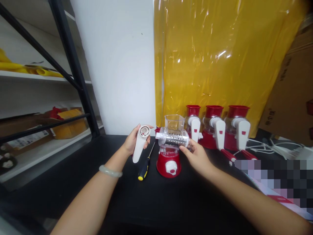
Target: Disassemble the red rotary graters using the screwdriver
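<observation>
Left hand (133,143): fingers curled around a white crank arm (139,147), thumb near its socket end; the round socket faces the camera, the narrow end points down.
Right hand (197,156): thumb and fingers pinching the right end of the clear housing (174,122); cannot tell whether the fingertips also bear on the drum rim.
Rotary grater: upright on the black tabletop (146,202), between the hands, its red base (161,165) bearing a white lever (171,167) at the front.
Grating drum (174,140): metal, perforated, lying horizontally inside the clear housing; a white shaft (159,135) protrudes at the left.
Screwdriver (143,169): on the tabletop between the crank arm and the red base, black and yellow grip toward the camera, tip pointing away.
Left wrist: pale bangle (110,171) worn.
Rear right: three rotary graters (220,130) in a row, each with red hopper and white crank arm fitted.
Backdrop: white panel (122,65) left, yellow plastic sheet (207,49) right.
Far left: black-framed shelving (70,49).
Far right: cardboard box (278,94); white cables (265,146) below it.
</observation>
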The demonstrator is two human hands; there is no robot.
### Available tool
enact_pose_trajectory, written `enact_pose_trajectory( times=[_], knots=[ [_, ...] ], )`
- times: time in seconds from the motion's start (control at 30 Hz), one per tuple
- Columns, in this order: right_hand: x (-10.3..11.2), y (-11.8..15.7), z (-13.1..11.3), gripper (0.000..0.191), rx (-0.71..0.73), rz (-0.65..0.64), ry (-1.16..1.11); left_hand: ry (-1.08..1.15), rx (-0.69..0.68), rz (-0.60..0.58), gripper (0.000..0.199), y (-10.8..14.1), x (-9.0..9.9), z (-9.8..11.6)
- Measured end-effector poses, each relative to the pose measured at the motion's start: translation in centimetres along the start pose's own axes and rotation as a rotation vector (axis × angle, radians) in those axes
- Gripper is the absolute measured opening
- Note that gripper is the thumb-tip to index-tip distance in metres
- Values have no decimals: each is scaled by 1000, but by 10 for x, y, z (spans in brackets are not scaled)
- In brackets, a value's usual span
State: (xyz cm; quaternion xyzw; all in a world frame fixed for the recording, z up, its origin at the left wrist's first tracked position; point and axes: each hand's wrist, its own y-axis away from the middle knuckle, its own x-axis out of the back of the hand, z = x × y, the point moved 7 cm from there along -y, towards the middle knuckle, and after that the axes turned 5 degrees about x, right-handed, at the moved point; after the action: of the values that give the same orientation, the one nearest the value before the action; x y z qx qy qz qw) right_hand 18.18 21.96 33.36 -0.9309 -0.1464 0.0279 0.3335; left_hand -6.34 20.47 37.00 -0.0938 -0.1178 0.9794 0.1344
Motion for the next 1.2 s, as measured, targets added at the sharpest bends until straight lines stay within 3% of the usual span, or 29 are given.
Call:
enact_pose_trajectory(
  times=[0.23,0.47,0.87,1.07,1.2],
  knots=[
    [2,4,6,31,-29,51,-21,77,38,36,41,-2,2,-3],
    [7,6,3,33,15,148,-85,-88,118,266,42,-8,21,-15],
    [29,2,3,45,-9,341,-1,-522,-54,561,44,-10,64,-21],
    [53,-12,12,45,-17,418,-22,-598,-64,550,41,-4,50,-12],
    [73,-21,6,45,17,481,42,-554,-39,487,45,-6,42,-11]
  ],
)
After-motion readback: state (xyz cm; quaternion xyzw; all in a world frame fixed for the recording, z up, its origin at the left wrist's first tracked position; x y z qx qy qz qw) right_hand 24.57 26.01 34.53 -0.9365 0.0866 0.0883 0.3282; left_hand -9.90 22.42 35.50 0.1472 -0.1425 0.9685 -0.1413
